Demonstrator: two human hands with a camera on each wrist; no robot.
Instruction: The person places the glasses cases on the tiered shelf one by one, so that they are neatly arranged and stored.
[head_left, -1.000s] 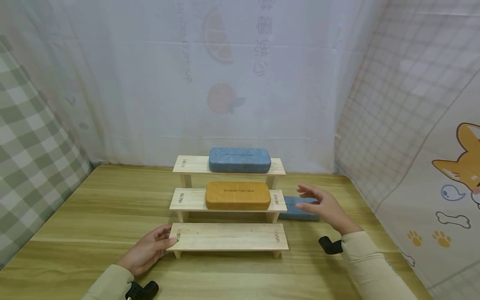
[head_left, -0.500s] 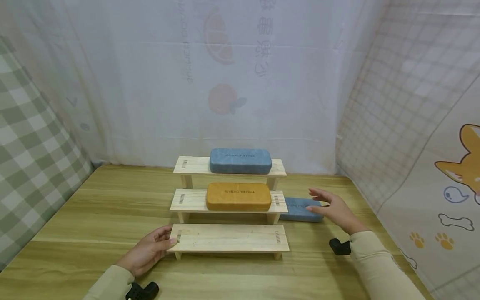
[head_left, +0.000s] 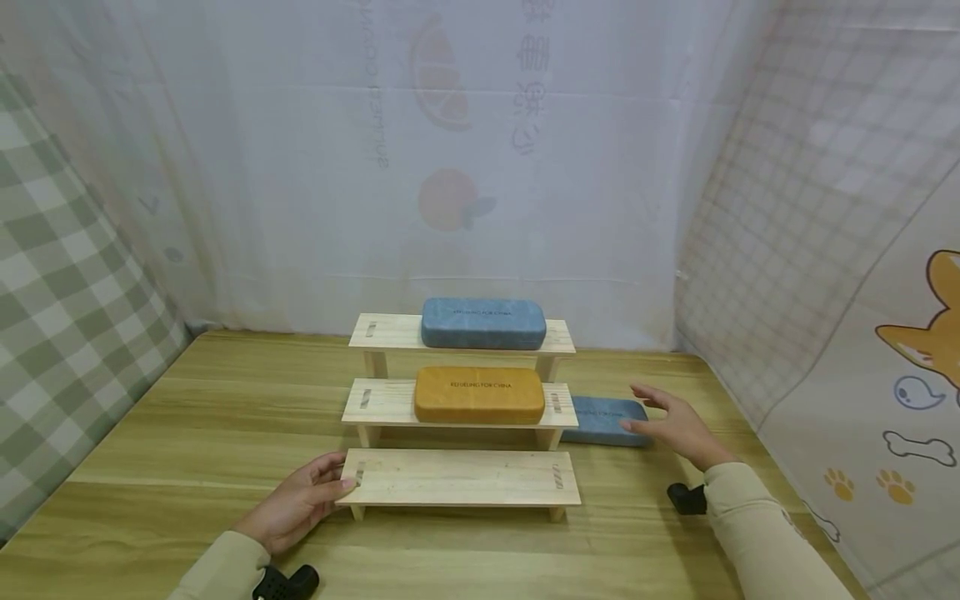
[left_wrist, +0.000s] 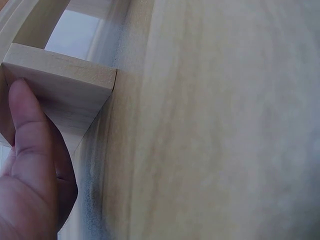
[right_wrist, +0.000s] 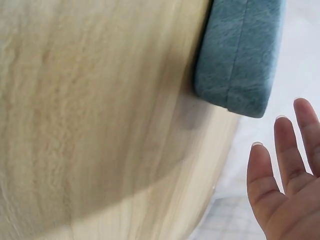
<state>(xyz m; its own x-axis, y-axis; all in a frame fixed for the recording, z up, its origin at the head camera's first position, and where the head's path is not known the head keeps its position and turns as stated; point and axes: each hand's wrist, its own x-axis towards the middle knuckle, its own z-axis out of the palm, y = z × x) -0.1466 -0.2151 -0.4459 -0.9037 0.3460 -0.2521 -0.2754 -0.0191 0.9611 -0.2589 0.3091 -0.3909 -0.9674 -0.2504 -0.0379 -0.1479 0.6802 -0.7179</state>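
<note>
While your left hand (head_left: pixel 296 502) pinches the left end of the bottom shelf (head_left: pixel 461 477), thumb on top, let it steady the wood lightly without pulling it askew. Your right hand (head_left: pixel 678 427) grasps nothing: its fingers are spread and loosely bent just beside the blue case (head_left: pixel 607 422) that lies flat on the desk (head_left: pixel 225 400), right of the middle shelf (head_left: pixel 382 404). To take that case well, you would do best to lower your hand, set thumb and fingers across its front and back edges, and draw it rightward before lifting; going straight up could catch the shelf's end and jolt the yellow case (head_left: pixel 480 395).

The blue case's left end is hidden by the middle shelf, along with part of its lettering. In the right wrist view your fingertips stand apart from it, but your thumb is out of sight; from the head view you cannot tell whether it touches. The left wrist view cuts off most of your grip.
</note>
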